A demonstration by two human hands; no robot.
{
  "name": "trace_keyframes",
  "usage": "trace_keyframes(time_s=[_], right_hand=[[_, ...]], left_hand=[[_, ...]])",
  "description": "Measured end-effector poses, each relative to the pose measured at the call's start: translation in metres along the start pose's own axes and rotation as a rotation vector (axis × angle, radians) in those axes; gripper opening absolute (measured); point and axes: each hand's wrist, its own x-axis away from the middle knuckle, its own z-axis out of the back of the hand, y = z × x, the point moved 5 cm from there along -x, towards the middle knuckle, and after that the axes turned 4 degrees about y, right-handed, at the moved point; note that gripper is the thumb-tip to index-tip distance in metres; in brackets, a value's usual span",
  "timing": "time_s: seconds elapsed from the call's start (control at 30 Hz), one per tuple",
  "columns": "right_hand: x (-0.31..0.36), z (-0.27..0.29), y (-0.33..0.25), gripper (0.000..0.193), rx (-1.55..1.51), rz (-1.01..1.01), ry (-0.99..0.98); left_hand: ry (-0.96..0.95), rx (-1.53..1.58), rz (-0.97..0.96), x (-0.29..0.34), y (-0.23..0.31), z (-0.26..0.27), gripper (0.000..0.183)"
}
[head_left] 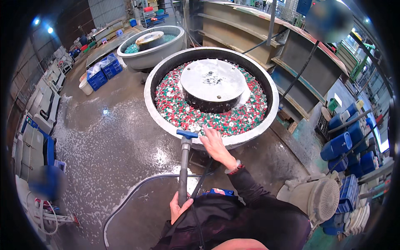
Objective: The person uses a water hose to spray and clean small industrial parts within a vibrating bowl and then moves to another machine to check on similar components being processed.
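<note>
pipe (183, 166) gripped; right hand (215, 143) on round tub (166, 121)

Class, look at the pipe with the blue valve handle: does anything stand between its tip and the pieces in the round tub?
Only the tub's grey rim lies between them. The left hand grips the pipe low down; its blue handle sits just outside the rim. The right hand rests on the rim beside it, touching the red, green and white pieces.
</note>
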Motion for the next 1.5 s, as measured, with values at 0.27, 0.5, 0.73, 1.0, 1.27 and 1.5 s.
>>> trace_keyframes(time_s=[0.27,0.5,0.73,1.0,1.27,1.5], right_hand=[[-0.022,-0.034,-0.045,0.05,-0.099,0.048,-0.113],[-0.016,-0.037,-0.076,0.061,0.063,-0.058,-0.094],[-0.008,-0.037,-0.082,0.065,0.073,-0.071,-0.082],[0.0,-0.044,-0.09,0.066,0.077,-0.028,-0.152],[0.002,-0.046,-0.098,0.046,0.479,-0.045,-0.074],[-0.022,-0.049,-0.109,0.037,-0.219,-0.018,-0.007]], left_hand=[[-0.074,0.021,0.048,0.0,-0.002,0.001,0.018],[-0.128,-0.055,-0.027,0.003,-0.001,0.011,0.019],[-0.17,0.011,0.053,0.014,-0.002,0.018,0.023],[-0.236,0.04,0.047,0.017,0.002,0.03,0.025],[-0.273,0.031,-0.029,0.024,-0.008,0.041,0.028],[-0.25,0.207,-0.003,0.032,-0.004,0.044,0.031]])
